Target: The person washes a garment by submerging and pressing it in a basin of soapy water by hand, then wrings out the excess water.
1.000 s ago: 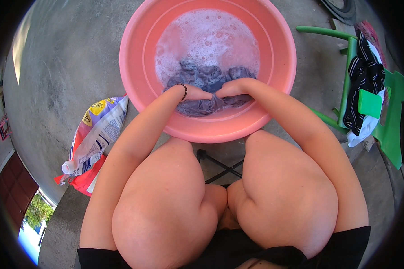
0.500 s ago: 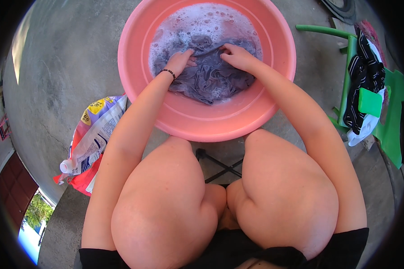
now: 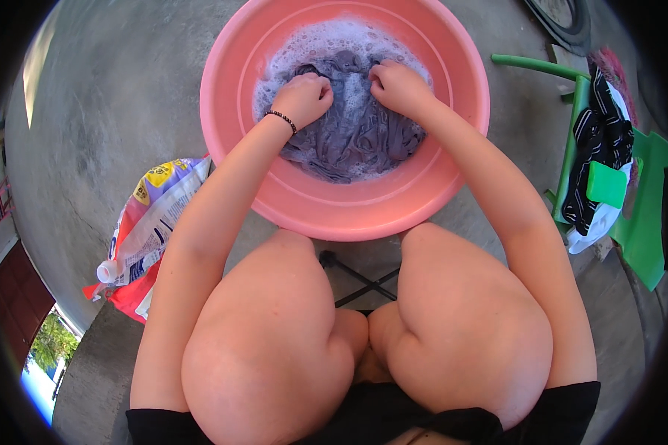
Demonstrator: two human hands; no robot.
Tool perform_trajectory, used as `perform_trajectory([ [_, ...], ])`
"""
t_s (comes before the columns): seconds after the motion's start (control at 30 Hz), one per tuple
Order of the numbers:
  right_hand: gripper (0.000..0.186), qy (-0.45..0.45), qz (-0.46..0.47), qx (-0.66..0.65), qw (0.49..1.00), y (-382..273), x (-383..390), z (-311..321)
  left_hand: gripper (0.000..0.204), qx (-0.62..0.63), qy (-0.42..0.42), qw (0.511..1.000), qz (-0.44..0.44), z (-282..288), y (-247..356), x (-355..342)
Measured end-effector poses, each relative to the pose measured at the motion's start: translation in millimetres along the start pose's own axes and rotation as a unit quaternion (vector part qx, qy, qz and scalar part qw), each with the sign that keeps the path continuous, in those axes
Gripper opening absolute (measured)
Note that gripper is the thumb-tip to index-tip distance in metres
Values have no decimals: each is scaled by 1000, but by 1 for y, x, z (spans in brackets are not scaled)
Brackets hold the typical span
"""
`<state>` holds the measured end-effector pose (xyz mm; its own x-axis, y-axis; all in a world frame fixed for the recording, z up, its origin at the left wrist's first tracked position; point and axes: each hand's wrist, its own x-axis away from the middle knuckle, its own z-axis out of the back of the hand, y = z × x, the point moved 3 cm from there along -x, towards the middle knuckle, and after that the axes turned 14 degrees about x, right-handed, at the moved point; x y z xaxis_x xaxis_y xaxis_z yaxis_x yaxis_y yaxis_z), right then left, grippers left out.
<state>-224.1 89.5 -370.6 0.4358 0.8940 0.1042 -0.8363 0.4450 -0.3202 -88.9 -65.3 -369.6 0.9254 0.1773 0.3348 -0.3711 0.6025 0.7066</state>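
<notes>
A crumpled, soaked grey cloth (image 3: 356,137) lies in sudsy water inside a wide pink basin (image 3: 334,211). White foam (image 3: 349,31) gathers mostly along the water's far side. My left hand (image 3: 303,99), with a dark beaded bracelet at its wrist, is closed on the cloth's left part. On the far right part of the cloth, my right hand (image 3: 399,87) is closed too, knuckles up. Between the two hands runs a foamy strip of cloth. The fingertips are partly hidden, and the garment's kind cannot be made out.
At the left stands a colourful detergent pouch (image 3: 152,215) with a white cap. On the right, a green chair (image 3: 646,215) carries black-and-white striped clothing (image 3: 601,141) and a green block (image 3: 606,185). Part of a tyre (image 3: 571,30) lies at the far right.
My fingers have curled from a looser hold into closed grips. The cloth between my hands has shifted, and foam now lies down its middle.
</notes>
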Motion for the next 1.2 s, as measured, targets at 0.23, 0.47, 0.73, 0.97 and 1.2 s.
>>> perform_trajectory([
  [0.23,25,-191,95,113,970,-46,59,-34,26,-115,-47,991,-50,-60,-4,44],
  [0.47,51,-215,57,-29,974,-42,73,-25,26,18,-37,999,5,-55,5,51],
  [0.73,113,-50,55,-165,983,-66,46,26,24,438,21,897,-51,25,90,40],
  [0.97,28,30,-54,-535,842,-82,27,75,19,295,80,918,-254,93,148,62],
  [1.2,26,-31,-121,-664,737,-81,25,116,95,254,7,961,-113,87,107,49],
])
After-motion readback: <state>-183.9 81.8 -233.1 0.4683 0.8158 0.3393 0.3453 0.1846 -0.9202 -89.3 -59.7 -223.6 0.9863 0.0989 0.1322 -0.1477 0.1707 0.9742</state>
